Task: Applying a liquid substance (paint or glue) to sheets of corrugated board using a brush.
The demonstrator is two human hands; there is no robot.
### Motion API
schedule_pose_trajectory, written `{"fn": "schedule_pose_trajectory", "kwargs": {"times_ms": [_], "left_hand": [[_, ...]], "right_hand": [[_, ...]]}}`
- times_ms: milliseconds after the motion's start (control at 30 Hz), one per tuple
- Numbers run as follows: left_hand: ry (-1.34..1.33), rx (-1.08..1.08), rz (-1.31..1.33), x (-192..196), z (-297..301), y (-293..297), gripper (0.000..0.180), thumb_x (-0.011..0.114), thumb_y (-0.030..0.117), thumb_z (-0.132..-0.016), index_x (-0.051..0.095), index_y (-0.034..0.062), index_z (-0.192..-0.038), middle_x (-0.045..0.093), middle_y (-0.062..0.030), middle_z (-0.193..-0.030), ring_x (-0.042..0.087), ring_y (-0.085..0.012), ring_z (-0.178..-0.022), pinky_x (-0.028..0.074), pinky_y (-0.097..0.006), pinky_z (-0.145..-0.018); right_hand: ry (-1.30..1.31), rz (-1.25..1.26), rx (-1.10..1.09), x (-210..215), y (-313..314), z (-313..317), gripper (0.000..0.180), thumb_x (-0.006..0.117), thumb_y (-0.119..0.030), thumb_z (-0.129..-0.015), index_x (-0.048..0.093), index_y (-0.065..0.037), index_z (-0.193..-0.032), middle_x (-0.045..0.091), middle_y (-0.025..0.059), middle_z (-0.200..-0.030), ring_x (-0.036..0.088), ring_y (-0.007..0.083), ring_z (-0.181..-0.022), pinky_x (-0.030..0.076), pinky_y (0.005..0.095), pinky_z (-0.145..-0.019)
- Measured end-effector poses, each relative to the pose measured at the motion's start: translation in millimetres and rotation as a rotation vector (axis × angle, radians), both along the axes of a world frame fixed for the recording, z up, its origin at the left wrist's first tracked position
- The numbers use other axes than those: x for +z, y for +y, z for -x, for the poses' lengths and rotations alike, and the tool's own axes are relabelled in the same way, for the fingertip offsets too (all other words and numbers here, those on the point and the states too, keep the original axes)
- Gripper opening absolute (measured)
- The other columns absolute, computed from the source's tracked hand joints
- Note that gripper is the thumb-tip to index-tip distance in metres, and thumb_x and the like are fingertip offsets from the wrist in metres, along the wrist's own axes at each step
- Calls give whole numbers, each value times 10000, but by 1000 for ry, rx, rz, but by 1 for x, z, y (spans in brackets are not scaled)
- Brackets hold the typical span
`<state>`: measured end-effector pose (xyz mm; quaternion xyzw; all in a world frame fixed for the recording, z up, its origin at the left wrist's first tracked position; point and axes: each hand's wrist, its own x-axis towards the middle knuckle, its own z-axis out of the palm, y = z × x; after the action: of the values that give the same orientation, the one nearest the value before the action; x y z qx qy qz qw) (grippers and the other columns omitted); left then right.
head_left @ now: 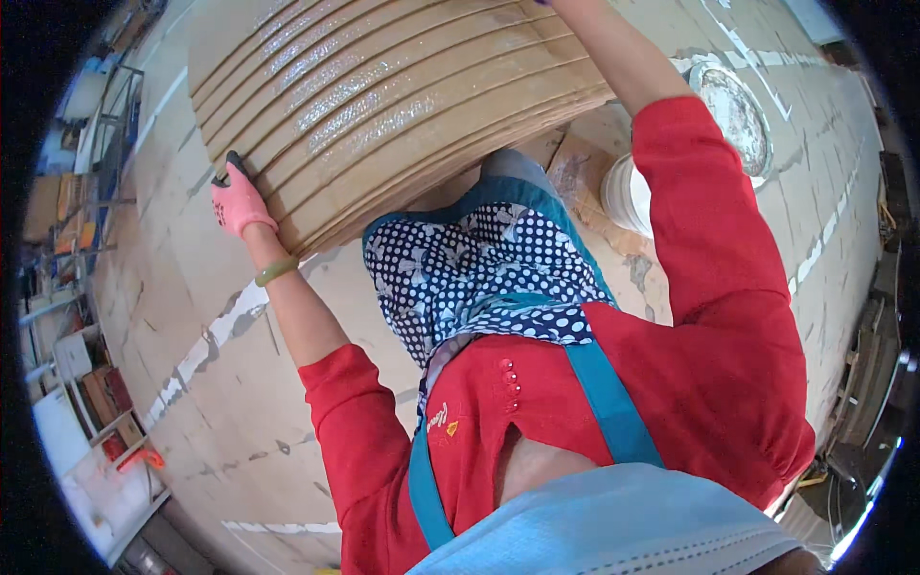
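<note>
Head view: we had overlapping cardboard sheets (pixel 383 115), glossy-streaked, ahead of our dotted apron (pixel 489 264). Gloved left hand (pixel 241 203) was at their left edge, grip unclear; right hand (pixel 544 2) mostly out of frame, couldn't tell its state.

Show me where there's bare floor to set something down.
Bare floor lies between the left hand and the clutter at left, and also right of the bucket. It's crowded where the cardboard, apron and bucket come close together.
</note>
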<state>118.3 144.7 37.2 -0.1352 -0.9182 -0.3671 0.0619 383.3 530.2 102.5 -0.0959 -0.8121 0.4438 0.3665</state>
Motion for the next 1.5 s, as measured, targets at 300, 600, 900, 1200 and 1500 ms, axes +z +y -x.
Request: {"fn": "schedule_pose_trajectory", "kwargs": {"times_ms": [300,600,900,1200,1500], "left_hand": [[-405,-422,-771,-15,6,-68,400,489,293,-948,555,-18,-1191,613,-81,-1068,604,-181,-918,508,-321,-792],[-703,-6,-168,1,-51,-124,695,612,526,-825,530,-37,-1224,620,-124,-961,606,-190,-713,524,-310,-601],[-404,-82,197,18,-63,-115,655,529,567,-848,644,-49,-1037,655,-139,-815,645,-230,-725,505,-347,-624],[-222,-126,733,22,-50,-103,691,314,558,-906,666,-34,-957,665,-202,-822,647,-332,-822,458,-418,-809],[-61,-216,978,31,-30,-99,576,362,480,-935,583,-16,-1129,651,-189,-993,642,-306,-865,488,-396,-793]], "right_hand": [[86,217,-708,-58,-214,-270,276,506,-262,-953,663,-36,-977,650,46,-882,543,85,-676,425,216,-585],[-668,1000,-1034,-288,-223,-312,255,671,-267,-856,660,-17,-811,634,34,-762,576,104,-662,477,255,-636],[133,1431,-993,-476,-153,-314,363,638,-260,-849,591,-41,-1134,610,83,-1026,581,189,-810,517,358,-660],[-349,828,-1098,-331,-184,-290,281,553,-286,-897,613,-98,-1098,603,52,-951,553,175,-783,468,345,-672],[-270,-196,-663,-72,-43,-273,312,498,-259,-938,622,-1,-1060,645,145,-1000,635,219,-847,498,338,-742]]}}
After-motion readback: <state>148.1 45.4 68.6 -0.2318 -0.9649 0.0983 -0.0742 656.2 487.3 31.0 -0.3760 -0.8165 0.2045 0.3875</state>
